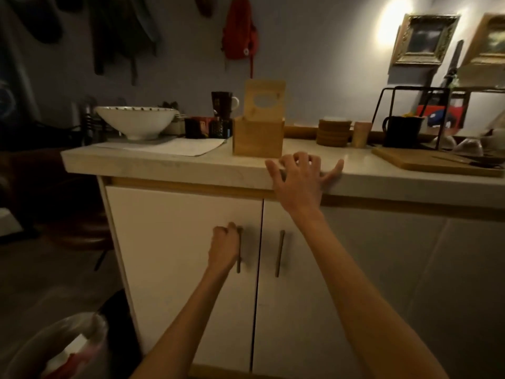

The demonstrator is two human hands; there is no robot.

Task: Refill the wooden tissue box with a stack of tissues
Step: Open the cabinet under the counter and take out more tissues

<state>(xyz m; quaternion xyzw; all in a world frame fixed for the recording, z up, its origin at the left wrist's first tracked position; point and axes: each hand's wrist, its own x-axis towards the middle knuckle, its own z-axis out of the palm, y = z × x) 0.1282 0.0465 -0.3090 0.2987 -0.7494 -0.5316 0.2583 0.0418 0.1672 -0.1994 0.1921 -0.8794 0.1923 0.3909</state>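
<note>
Wooden tissue box [257, 138] stands on the pale surface [169, 164] above the white cabinet [175, 242], its lid raised upright; its contents are hidden. No tissues show. Left hand [224, 247] is curled around the left door handle [239, 250]; pull straight and steadily. Right hand [299, 173], fingers spread and holding nothing, braces on the surface edge near the box.

Home kitchen. Stone-look countertop [169, 165] over white cabinet doors [180, 258] with bar handles; white bowl [135, 120], mugs, cutting board [426, 160] beyond the fingers; framed pictures [422, 39], red bag [240, 28] on wall.
</note>
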